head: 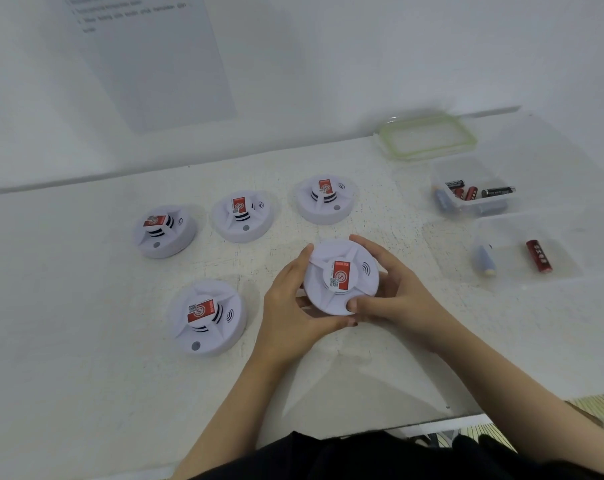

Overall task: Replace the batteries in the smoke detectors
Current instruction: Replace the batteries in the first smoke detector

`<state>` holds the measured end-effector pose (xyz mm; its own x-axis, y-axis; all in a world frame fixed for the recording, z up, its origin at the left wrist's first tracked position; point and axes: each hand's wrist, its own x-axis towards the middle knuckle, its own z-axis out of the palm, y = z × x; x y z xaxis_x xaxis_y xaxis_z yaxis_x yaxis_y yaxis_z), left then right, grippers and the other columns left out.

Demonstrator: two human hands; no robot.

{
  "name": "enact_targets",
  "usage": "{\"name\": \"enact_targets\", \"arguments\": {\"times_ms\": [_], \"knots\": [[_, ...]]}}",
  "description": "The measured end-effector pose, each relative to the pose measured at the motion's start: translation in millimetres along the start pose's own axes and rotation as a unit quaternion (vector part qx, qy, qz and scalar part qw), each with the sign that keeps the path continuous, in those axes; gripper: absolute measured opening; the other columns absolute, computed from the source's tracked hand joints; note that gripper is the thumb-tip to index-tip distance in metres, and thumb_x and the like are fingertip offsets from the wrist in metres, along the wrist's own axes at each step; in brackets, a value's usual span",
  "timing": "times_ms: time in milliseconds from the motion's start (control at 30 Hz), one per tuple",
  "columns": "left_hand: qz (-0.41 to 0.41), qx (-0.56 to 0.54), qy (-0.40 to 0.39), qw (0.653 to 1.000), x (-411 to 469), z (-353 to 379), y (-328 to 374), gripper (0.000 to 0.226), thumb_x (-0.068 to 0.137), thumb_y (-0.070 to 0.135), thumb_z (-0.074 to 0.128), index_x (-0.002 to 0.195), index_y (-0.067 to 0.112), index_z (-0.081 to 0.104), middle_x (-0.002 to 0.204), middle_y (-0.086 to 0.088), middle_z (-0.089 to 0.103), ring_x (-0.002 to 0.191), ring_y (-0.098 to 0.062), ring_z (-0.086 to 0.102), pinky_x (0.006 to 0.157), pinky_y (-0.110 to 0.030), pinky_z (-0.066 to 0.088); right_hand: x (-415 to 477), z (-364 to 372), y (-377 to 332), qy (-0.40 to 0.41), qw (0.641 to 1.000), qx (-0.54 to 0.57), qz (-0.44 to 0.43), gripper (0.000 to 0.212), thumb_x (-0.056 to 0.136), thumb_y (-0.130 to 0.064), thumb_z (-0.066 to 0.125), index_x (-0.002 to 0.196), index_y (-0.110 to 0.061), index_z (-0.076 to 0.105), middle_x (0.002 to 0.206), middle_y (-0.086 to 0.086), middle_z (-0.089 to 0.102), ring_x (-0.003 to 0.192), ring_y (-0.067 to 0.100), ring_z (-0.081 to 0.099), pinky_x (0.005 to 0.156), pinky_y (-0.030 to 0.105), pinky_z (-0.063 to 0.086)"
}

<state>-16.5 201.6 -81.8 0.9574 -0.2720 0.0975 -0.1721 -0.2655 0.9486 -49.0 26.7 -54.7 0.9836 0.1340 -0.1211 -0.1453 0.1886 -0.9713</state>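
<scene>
The left hand (293,299) and the right hand (394,292) are both gripping 1 smoke detector (342,277) near the middle of the white table (85,341). The left fingers are curling around its left rim, and the right fingers are wrapping its far and right rim, with the right thumb pressing on its near edge. The detector is sitting between the 2 palms, its red label facing up towards the camera.

4 other detectors are lying on the table with their labels up. 3 are sitting in a far row (165,232), (243,216), (326,199), and 1 (207,317) is lying just left of the left hand.

To the right, a far clear tub (447,171) is holding several batteries (470,194). A nearer clear tub (567,271) is holding a red battery (539,256) and a blue battery (486,259). A green-edged lid (427,136) is lying beyond them.
</scene>
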Motion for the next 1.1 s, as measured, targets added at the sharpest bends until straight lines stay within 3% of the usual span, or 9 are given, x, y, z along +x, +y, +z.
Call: {"name": "enact_targets", "arguments": {"times_ms": [267,733,900,1100], "knots": [[-0.001,0.001,-0.003,1.000,1.0,0.6,-1.9,0.097,0.055,0.027,0.094,0.139,0.020,0.046,0.128,-0.001,0.060,0.118,-0.020,0.059,0.081,-0.039,0.059,-0.8,0.1,0.1,-0.001,1.000,0.010,0.001,0.078,0.076,0.019,0.062,0.134,-0.029,0.044,0.112,0.005,0.068,0.101,0.025,0.066,0.074,0.045,0.058],[0.005,-0.003,0.003,1.000,-2.4,0.7,-1.0,0.096,0.056,0.029,0.094,0.139,0.023,0.047,0.130,0.001,0.059,0.120,-0.019,0.058,0.082,-0.038,0.059,-2.6,0.4,0.5,-0.003,1.000,-0.003,-0.002,0.077,0.076,0.017,0.063,0.135,-0.028,0.042,0.110,-0.002,0.069,0.100,0.021,0.067,0.071,0.037,0.059],[-0.005,-0.012,0.000,1.000,-2.5,0.6,-0.1,0.095,0.056,0.026,0.095,0.139,0.022,0.048,0.128,-0.001,0.060,0.115,-0.019,0.061,0.078,-0.038,0.060,-2.4,-1.3,1.1,-0.016,1.000,0.015,0.006,0.078,0.076,0.017,0.063,0.136,-0.028,0.041,0.113,0.007,0.068,0.101,0.027,0.066,0.074,0.041,0.058],[-0.002,-0.014,-0.001,1.000,-1.8,0.0,0.2,0.097,0.055,0.025,0.095,0.139,0.021,0.047,0.128,-0.001,0.059,0.117,-0.020,0.060,0.078,-0.039,0.060,-2.1,-4.5,1.0,-0.019,1.000,0.016,0.018,0.072,0.075,-0.005,0.067,0.135,-0.036,0.040,0.113,0.005,0.068,0.101,0.026,0.067,0.072,0.037,0.058]]}}
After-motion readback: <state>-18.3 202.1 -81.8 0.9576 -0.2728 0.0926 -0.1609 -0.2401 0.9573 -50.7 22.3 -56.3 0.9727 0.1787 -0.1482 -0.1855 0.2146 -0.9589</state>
